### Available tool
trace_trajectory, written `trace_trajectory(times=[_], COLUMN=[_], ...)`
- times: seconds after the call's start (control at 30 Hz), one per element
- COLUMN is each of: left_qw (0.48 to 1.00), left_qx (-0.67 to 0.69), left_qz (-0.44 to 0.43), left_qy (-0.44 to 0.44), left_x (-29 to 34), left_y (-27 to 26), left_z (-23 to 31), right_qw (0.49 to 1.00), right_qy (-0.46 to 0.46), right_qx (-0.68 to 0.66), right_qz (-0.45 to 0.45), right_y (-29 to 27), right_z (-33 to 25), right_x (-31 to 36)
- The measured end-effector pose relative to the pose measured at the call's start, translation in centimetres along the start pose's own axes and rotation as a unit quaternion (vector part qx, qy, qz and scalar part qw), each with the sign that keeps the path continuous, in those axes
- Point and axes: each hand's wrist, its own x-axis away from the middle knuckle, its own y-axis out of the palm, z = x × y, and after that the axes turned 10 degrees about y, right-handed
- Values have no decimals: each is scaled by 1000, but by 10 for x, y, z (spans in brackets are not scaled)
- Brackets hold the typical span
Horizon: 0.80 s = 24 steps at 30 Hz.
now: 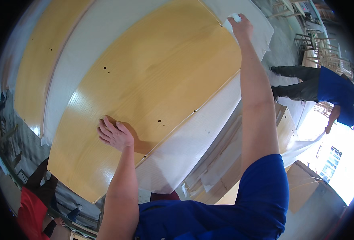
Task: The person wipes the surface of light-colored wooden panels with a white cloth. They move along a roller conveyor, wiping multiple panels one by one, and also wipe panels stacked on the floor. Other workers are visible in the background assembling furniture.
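A large light-brown wooden panel (157, 68) with a glossy grain and a few small dark holes lies in front of me on white sheeting (185, 148). My left hand (116, 134) rests on the panel's near-left part, palm down with its fingers out. At the panel's far right corner, my right hand (243, 29) is closed around a small white wad (235, 17), perhaps cloth or paper. Part of the wad is hidden by the fingers. That arm is stretched well forward, and the hand is over the white sheeting beside the panel's edge.
Another wooden panel (35, 72) lies to the left on the sheeting. Stacked boards (221, 176) stand close on my right. A person in blue (337, 96) at the right holds a pale sheet; a person in red (31, 212) is at lower left. Wooden chair frames (325, 52) stand far right.
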Motion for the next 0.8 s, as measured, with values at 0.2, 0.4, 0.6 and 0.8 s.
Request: trace_trajectory(times=[0.2, 0.4, 0.6, 0.8], left_qw=[1000, 1000, 999, 999], left_qx=[-1, 5, -19, -7], left_qz=[1, 8, 29, 30], left_qy=[1, 7, 17, 14], left_x=[1, 1, 0, 1], left_y=[0, -3, 1, 3], left_z=[0, 1, -1, 0], right_qw=[999, 999, 999, 999], right_qy=[-20, -15, -9, -2], right_qx=[-17, -33, -39, -6], right_qz=[25, 28, 25, 47], right_y=[8, 7, -10, -34], right_z=[8, 9, 32, 76], right_x=[3, 6, 16, 33])
